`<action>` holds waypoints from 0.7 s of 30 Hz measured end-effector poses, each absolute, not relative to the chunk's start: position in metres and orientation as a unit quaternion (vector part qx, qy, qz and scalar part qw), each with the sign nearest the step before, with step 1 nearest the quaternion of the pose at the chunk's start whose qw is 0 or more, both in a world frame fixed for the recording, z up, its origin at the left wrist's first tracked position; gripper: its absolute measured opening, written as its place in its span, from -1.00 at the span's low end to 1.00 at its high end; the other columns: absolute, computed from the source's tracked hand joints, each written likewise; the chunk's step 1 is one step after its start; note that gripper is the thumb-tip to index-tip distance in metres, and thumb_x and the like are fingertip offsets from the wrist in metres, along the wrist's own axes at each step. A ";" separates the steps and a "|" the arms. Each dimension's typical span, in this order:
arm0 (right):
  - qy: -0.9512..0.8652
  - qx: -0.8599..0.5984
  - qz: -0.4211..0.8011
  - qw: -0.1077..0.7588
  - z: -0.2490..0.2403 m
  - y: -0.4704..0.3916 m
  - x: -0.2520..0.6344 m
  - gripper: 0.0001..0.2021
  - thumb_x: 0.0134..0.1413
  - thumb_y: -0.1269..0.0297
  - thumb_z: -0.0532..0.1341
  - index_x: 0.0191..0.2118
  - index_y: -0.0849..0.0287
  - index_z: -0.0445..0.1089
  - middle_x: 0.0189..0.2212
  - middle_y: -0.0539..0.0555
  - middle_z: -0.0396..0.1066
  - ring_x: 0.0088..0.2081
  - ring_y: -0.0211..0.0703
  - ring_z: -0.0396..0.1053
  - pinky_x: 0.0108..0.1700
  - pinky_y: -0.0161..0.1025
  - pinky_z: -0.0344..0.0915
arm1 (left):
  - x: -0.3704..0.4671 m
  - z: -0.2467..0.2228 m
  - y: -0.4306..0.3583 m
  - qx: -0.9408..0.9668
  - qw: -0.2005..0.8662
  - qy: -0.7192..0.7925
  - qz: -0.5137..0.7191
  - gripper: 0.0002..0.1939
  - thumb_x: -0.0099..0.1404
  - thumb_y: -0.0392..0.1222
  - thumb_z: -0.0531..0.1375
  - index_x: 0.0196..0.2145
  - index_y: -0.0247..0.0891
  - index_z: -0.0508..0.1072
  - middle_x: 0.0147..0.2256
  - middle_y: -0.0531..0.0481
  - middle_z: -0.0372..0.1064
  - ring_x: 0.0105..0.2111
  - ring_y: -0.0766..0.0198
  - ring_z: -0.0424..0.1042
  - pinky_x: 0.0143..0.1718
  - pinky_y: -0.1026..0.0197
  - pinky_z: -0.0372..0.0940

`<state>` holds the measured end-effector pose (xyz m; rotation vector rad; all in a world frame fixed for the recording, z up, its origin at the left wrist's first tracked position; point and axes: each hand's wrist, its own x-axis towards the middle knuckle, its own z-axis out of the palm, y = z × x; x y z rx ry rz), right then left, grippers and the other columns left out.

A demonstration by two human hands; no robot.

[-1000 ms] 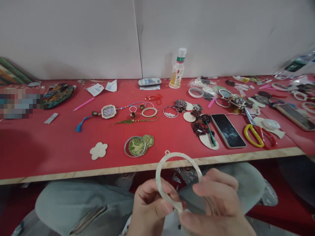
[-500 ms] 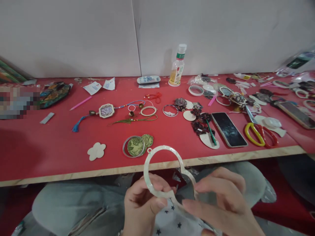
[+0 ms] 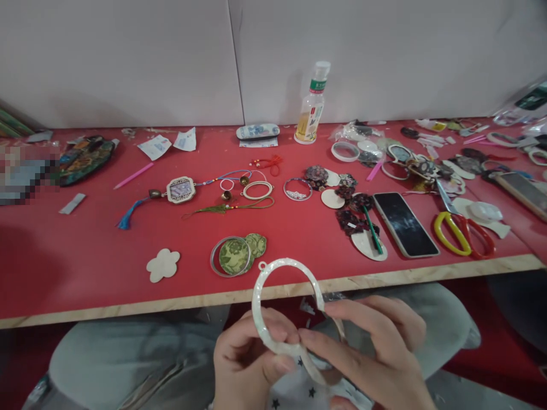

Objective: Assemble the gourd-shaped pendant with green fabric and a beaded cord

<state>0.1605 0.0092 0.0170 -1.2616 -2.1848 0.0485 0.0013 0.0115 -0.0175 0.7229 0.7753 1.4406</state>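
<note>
Frame (image 3: 261,319), white and looped — pinched in both hands (image 3: 256,356) (image 3: 363,347); red table (image 3: 106,245) beyond.

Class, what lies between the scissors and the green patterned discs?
Nearest the scissors, the phone; then a white oval, dark pieces and a green pen; then bare red tabletop. The head view shows this.

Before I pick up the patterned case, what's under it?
Pale paper shows along the front of the patterned case; whatever else lies beneath is covered.

One head view — forward and down, close over the hands (image 3: 316,353).
</note>
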 end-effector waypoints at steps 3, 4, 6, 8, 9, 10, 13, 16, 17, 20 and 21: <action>-0.798 -0.510 0.008 0.321 0.012 0.010 0.159 -0.61 0.02 -0.10 -0.01 -0.18 -0.09 0.43 -0.24 0.06 0.29 -0.23 -0.07 0.16 -0.19 -0.13 0.15 | 0.002 -0.020 0.013 0.319 0.639 0.321 0.622 -0.86 -0.02 -0.26 0.32 -0.41 -0.16 0.52 -0.50 0.02 0.42 -0.46 0.27 0.40 -0.40 0.24 0.36; -0.788 -0.521 0.007 0.327 0.010 0.010 0.160 -0.58 0.03 -0.11 -0.03 -0.17 -0.06 0.43 -0.24 0.07 0.29 -0.23 -0.07 0.16 -0.19 -0.13 0.16 | 0.003 -0.021 0.014 0.317 0.643 0.314 0.622 -0.85 -0.01 -0.26 0.31 -0.40 -0.15 0.51 -0.50 0.03 0.42 -0.46 0.26 0.40 -0.39 0.21 0.37; -0.779 -0.526 0.015 0.342 0.007 0.009 0.161 -0.56 0.05 -0.11 -0.06 -0.18 -0.04 0.44 -0.23 0.10 0.28 -0.22 -0.05 0.16 -0.21 -0.12 0.18 | 0.003 -0.021 0.016 0.308 0.649 0.306 0.624 -0.86 0.01 -0.27 0.30 -0.39 -0.15 0.51 -0.50 0.04 0.42 -0.47 0.27 0.40 -0.39 0.21 0.38; -0.779 -0.516 0.030 0.355 0.005 0.008 0.161 -0.59 0.07 -0.09 -0.06 -0.22 -0.07 0.45 -0.21 0.10 0.26 -0.19 -0.03 0.15 -0.22 -0.12 0.21 | 0.004 -0.021 0.018 0.293 0.655 0.302 0.628 -0.87 0.00 -0.29 0.31 -0.41 -0.16 0.52 -0.51 0.05 0.41 -0.47 0.31 0.40 -0.41 0.27 0.38; -0.777 -0.514 0.036 0.362 0.005 0.008 0.161 -0.63 0.07 -0.07 -0.04 -0.25 -0.10 0.45 -0.20 0.09 0.26 -0.17 -0.02 0.13 -0.22 -0.12 0.21 | 0.004 -0.021 0.019 0.286 0.658 0.298 0.629 -0.86 0.00 -0.30 0.31 -0.41 -0.17 0.51 -0.51 0.06 0.41 -0.47 0.33 0.39 -0.42 0.29 0.38; -0.773 -0.514 0.038 0.369 0.003 0.007 0.159 -0.68 0.07 -0.04 0.00 -0.28 -0.12 0.46 -0.20 0.08 0.25 -0.15 -0.01 0.11 -0.21 -0.11 0.21 | 0.004 -0.021 0.020 0.280 0.663 0.296 0.628 -0.86 -0.01 -0.31 0.31 -0.41 -0.17 0.51 -0.50 0.06 0.41 -0.46 0.33 0.39 -0.41 0.30 0.39; -0.752 -0.528 0.018 0.395 -0.002 0.008 0.151 -0.84 0.00 0.05 0.14 -0.38 -0.14 0.46 -0.19 0.05 0.23 -0.08 0.04 0.05 -0.16 -0.08 0.18 | 0.003 -0.023 0.023 0.276 0.675 0.287 0.622 -0.85 -0.01 -0.31 0.32 -0.40 -0.18 0.51 -0.49 0.06 0.42 -0.44 0.33 0.39 -0.37 0.27 0.40; -0.735 -0.543 0.022 0.406 -0.010 0.013 0.145 -0.97 -0.10 0.17 0.25 -0.46 -0.12 0.45 -0.18 0.02 0.23 -0.06 0.05 0.04 -0.12 -0.09 0.11 | 0.003 -0.025 0.025 0.273 0.680 0.284 0.619 -0.84 -0.02 -0.33 0.32 -0.41 -0.19 0.51 -0.48 0.07 0.42 -0.45 0.33 0.40 -0.35 0.24 0.41; -0.728 -0.543 0.041 0.417 -0.012 0.016 0.145 -0.95 -0.08 0.17 0.24 -0.48 -0.10 0.45 -0.17 0.02 0.23 -0.07 0.04 0.05 -0.11 -0.09 0.11 | 0.003 -0.025 0.026 0.267 0.681 0.286 0.619 -0.84 -0.04 -0.33 0.33 -0.42 -0.20 0.51 -0.49 0.07 0.42 -0.45 0.33 0.40 -0.35 0.23 0.41; -0.692 -0.516 0.153 0.481 -0.015 0.021 0.151 -0.68 0.06 -0.01 0.02 -0.49 0.01 0.40 -0.13 0.07 0.21 -0.14 0.02 0.15 -0.17 -0.06 0.14 | 0.003 -0.026 0.028 0.231 0.689 0.301 0.617 -0.84 -0.07 -0.34 0.34 -0.45 -0.20 0.52 -0.51 0.07 0.42 -0.47 0.32 0.39 -0.34 0.16 0.42; -0.670 -0.504 0.197 0.509 -0.014 0.022 0.153 -0.60 0.07 -0.07 -0.06 -0.49 0.03 0.36 -0.14 0.09 0.20 -0.18 0.01 0.19 -0.20 -0.05 0.15 | 0.003 -0.026 0.029 0.218 0.692 0.306 0.617 -0.84 -0.07 -0.34 0.35 -0.47 -0.20 0.51 -0.51 0.08 0.41 -0.48 0.32 0.39 -0.34 0.15 0.42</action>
